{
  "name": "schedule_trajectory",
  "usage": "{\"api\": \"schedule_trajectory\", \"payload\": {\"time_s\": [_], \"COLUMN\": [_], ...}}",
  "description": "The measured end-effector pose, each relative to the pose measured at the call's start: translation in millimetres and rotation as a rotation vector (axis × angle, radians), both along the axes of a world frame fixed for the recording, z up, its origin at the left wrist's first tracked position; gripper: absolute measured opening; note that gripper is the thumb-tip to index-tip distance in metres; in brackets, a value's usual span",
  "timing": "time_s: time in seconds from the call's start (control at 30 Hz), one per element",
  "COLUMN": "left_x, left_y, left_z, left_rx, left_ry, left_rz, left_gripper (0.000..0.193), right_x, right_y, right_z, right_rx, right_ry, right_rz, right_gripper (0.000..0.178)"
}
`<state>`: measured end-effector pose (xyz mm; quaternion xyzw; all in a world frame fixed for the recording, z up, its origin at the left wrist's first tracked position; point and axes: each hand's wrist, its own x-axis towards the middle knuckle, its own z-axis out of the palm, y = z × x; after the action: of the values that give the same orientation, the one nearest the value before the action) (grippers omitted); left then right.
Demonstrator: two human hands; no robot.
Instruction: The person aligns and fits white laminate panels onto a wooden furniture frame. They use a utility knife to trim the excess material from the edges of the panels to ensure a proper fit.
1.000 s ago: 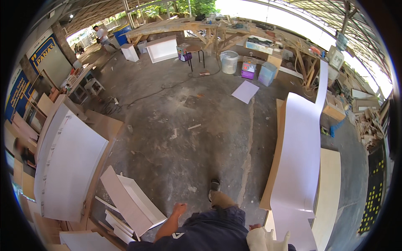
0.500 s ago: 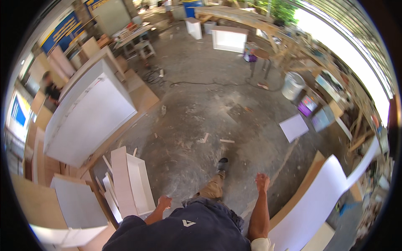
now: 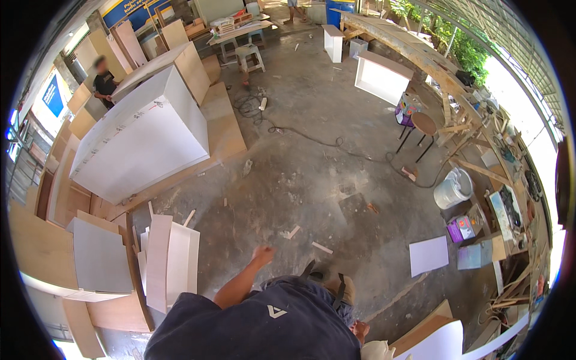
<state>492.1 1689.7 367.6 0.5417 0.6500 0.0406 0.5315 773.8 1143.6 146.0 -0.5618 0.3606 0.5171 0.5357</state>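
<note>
My left hand [image 3: 263,257] is in front of my body over the concrete floor [image 3: 282,204], its fingers curled in and nothing seen in them. My right hand [image 3: 361,330] hangs low beside my right hip, partly hidden by my dark shirt, so its fingers do not show well. Neither hand touches any furniture. Left of my left arm, an open white box-like cabinet [image 3: 183,258] with a wooden edge stands on the floor. Nearest my right hand are a curved white sheet [image 3: 435,343] and a brown board [image 3: 429,327].
A large white cabinet [image 3: 144,138] lies on boards at left, with a person [image 3: 105,83] behind it. A cable [image 3: 306,137] snakes across the floor towards a round stool [image 3: 424,124]. A white bucket [image 3: 453,189] and cans line the right side; wood scraps [image 3: 322,248] lie ahead.
My left hand has swung forward and my right hand back towards my hip. My feet have shifted, and the view has turned, so the stool and bucket sit farther right and lower.
</note>
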Motion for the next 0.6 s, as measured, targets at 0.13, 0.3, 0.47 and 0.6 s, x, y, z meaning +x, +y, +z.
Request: {"api": "schedule_trajectory", "payload": {"time_s": [0.13, 0.3, 0.47, 0.6], "left_x": [235.8, 385.0, 490.3, 570.5], "left_y": [59.5, 84.2, 113.6, 136.6], "left_z": [82.7, 295.5, 438.5, 478.9], "left_rx": [0.149, 0.172, 0.363, 0.316], "left_ry": [-0.550, -1.408, -1.939, -2.138], "left_rz": [-0.165, -0.362, -0.850, -0.823], "left_gripper": [0.029, 0.020, 0.028, 0.051], "right_x": [82.0, 199.9, 358.4, 503.7], "right_y": [18.9, 130.2, 239.2, 333.2], "right_z": [1.6, 12.2, 35.8, 61.2], "right_rx": [-0.327, -0.311, -0.280, -0.254], "right_ry": [-0.350, -0.466, -0.648, -0.860], "right_rz": [0.239, 0.479, 0.729, 0.860], "right_gripper": [0.008, 0.012, 0.017, 0.021]}}
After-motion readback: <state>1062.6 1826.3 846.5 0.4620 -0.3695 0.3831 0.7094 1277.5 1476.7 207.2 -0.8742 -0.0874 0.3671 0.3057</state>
